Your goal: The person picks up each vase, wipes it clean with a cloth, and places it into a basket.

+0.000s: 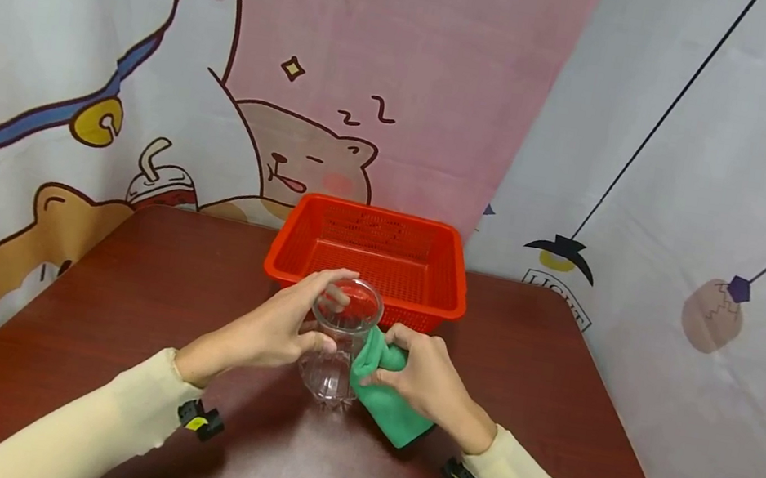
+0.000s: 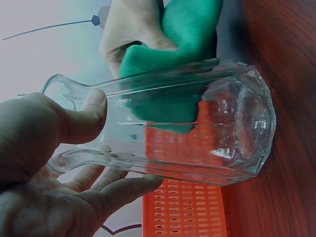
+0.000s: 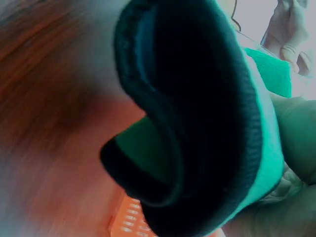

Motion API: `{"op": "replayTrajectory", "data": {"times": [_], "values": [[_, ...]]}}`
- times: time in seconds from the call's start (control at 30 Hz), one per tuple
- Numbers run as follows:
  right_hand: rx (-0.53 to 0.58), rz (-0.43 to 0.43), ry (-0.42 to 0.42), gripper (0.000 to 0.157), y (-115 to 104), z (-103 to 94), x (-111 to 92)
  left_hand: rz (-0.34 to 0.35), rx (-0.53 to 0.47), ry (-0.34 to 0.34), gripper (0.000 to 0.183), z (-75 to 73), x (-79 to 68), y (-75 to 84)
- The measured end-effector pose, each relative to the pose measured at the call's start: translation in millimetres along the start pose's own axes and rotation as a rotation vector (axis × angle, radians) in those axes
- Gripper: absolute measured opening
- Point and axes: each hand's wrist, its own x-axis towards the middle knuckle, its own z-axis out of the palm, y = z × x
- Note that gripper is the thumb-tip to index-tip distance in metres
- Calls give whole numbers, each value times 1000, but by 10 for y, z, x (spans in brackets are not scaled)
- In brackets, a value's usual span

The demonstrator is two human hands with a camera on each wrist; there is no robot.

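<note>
A clear glass vase (image 1: 330, 376) with a flared rim stands at the middle of the table. My left hand (image 1: 276, 330) grips it around the neck, thumb on the near side and fingers on the far side. My right hand (image 1: 434, 381) pinches a folded green cloth (image 1: 400, 421) at the vase's right side. Through the glass in the left wrist view, the cloth (image 2: 170, 57) shows along the vase's side wall (image 2: 232, 118). Close to the camera in the right wrist view, the cloth's dark-edged fold (image 3: 197, 123) hangs loose and hides much of the hand.
Behind the vase sits a red plastic basket (image 1: 454, 283) with perforated walls, near the back edge of the dark reddish-brown table (image 1: 528, 360). Printed cartoon curtains (image 1: 469, 62) close off the back and both sides.
</note>
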Motion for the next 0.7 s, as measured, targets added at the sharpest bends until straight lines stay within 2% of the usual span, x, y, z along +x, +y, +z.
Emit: {"op": "replayTrajectory", "data": {"times": [0.3, 0.4, 0.53, 0.7], "values": [[-114, -7, -115, 48, 91, 73, -27, 7, 3, -4, 98, 10, 5, -7], [-147, -32, -144, 52, 129, 113, -33, 9, 10, -2, 97, 9, 7, -7], [-154, -61, -161, 56, 149, 142, -31, 14, 17, 4, 98, 4, 10, -4], [-149, -51, -170, 56, 143, 149, -28, 4, 24, 2, 98, -4, 6, 2]]}}
